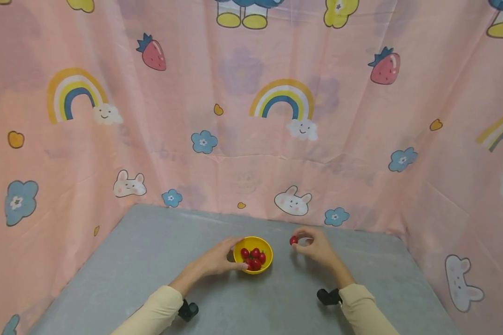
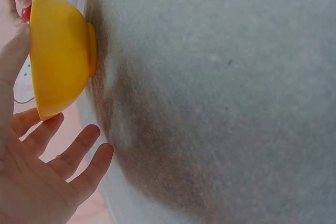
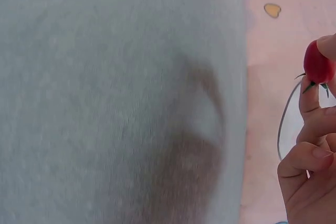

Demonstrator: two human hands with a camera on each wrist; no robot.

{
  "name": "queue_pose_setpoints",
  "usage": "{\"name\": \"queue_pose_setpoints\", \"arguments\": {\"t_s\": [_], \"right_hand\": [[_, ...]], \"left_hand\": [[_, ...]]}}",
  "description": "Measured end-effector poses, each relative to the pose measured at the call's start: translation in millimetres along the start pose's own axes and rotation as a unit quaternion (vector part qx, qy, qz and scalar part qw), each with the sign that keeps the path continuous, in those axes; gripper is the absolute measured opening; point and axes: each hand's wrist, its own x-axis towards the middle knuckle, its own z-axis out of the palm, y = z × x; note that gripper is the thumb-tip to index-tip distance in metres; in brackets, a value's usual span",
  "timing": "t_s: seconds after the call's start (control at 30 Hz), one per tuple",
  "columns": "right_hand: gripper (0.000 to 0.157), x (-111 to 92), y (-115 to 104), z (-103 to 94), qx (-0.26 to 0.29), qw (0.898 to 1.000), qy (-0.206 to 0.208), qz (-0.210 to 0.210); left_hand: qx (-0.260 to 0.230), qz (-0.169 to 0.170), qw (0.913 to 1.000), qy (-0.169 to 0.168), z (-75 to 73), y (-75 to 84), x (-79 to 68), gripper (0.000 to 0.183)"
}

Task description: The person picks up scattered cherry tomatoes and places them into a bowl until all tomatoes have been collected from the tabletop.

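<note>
A yellow bowl (image 1: 263, 270) stands on the grey table, with several red cherry tomatoes (image 1: 255, 264) inside. My left hand (image 1: 219, 257) grips the bowl from its left side, thumb at the near rim and index finger at the far rim. In the left wrist view, the other fingers of that hand spread out below the bowl's wall (image 2: 60, 56). To the right of the bowl, my right hand (image 1: 316, 246) pinches one cherry tomato (image 3: 317, 65) between thumb and fingertip, above the table. Small green leaves show at that tomato's stem end.
The grey table (image 1: 151, 260) meets a pink printed cloth (image 1: 234, 177) at the back and both sides. A black wrist mount (image 1: 187, 310) sits under the left sleeve, and another black mount (image 1: 329, 297) is at the right wrist.
</note>
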Motion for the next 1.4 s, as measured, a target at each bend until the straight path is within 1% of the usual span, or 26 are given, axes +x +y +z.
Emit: {"name": "queue_pose_setpoints", "arguments": {"t_s": [0.23,0.67,0.8,1.03,1.23,1.4], "right_hand": [[0.020,-0.3,-9.8,9.7,0.008,1.000,-0.005,-0.003],[0.021,7.5,-29.6,29.3,0.037,0.998,-0.033,-0.036],[0.021,8.7,-32.6,35.9,0.048,0.997,-0.046,-0.051],[0.022,6.9,-37.6,45.4,0.058,0.994,-0.069,-0.055],[0.022,4.0,-39.0,49.7,0.076,0.990,-0.087,-0.083],[0.024,2.6,-38.1,52.5,0.070,0.990,-0.093,-0.080]], "left_hand": [[-0.001,-0.002,1.0000,0.000,0.3,-0.3,-0.1,0.087],[0.004,0.007,1.0000,0.002,0.7,-2.6,0.6,0.088],[0.004,0.007,1.0000,0.001,1.2,-2.1,0.9,0.088],[0.004,0.006,1.0000,0.001,0.7,-1.3,1.0,0.088],[0.008,0.002,1.0000,0.002,-0.1,-0.1,0.0,0.088],[0.005,0.003,1.0000,0.002,-0.4,-0.7,0.3,0.088]]}}
